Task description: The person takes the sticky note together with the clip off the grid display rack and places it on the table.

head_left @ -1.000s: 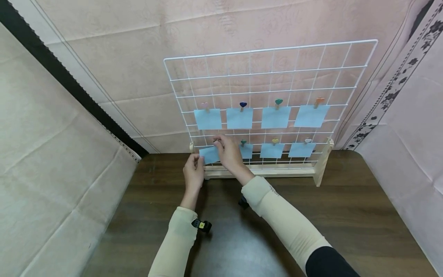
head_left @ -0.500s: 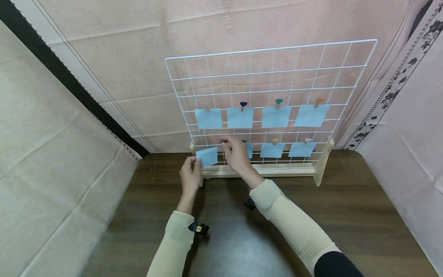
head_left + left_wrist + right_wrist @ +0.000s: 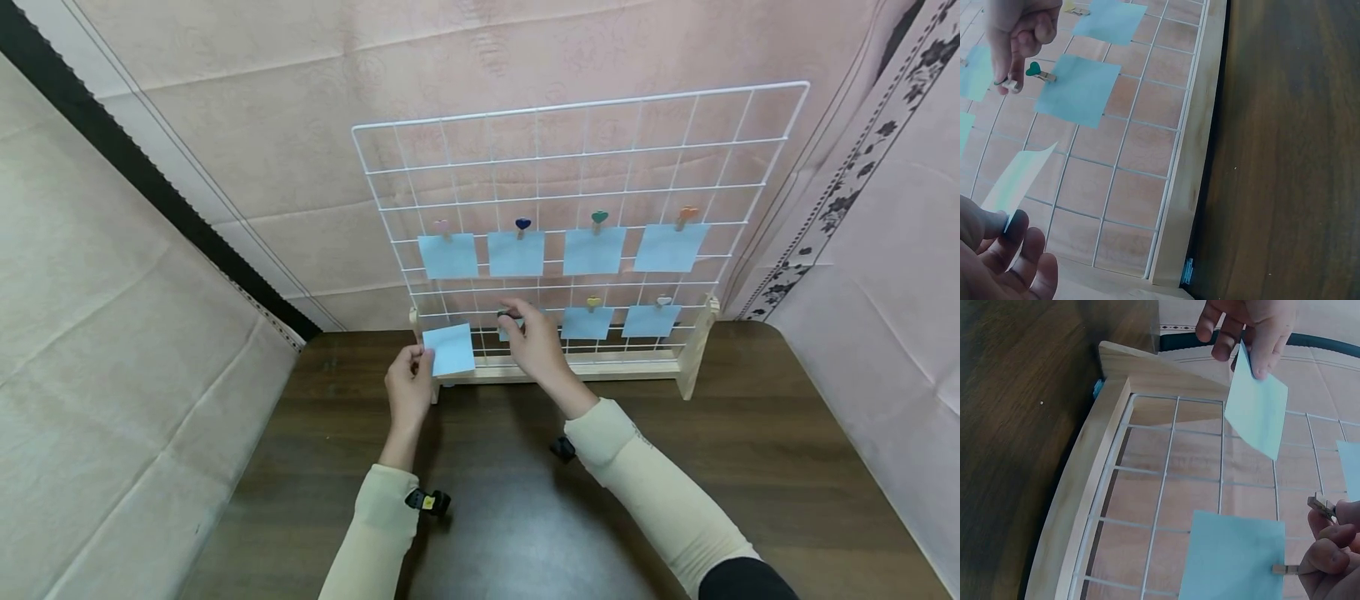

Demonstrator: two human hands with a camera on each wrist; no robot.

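My left hand (image 3: pixel 408 387) pinches a light blue paper note (image 3: pixel 450 350) by its edge, in front of the lower left part of a white wire grid (image 3: pixel 577 107). In the right wrist view the note (image 3: pixel 1259 409) tilts away from the wires. My right hand (image 3: pixel 538 342) holds a small wooden clothespin (image 3: pixel 1321 505) between thumb and finger, apart from that note. It overlaps a hanging note (image 3: pixel 1079 90) in the head view; a clothespin with a green heart (image 3: pixel 1034 69) clips that note to the grid.
Four blue notes hang in the upper row, including one under a navy heart clothespin (image 3: pixel 522 225). More hang in the lower row, one under a yellow heart clothespin (image 3: pixel 593 303). The grid stands in a wooden base (image 3: pixel 615 368) on a brown table (image 3: pixel 300 467), before a cloth backdrop (image 3: pixel 262 150).
My right hand has moved right, away from the held note, taking the clothespin along. My left hand has shifted slightly left, and the note now shows more of its face.
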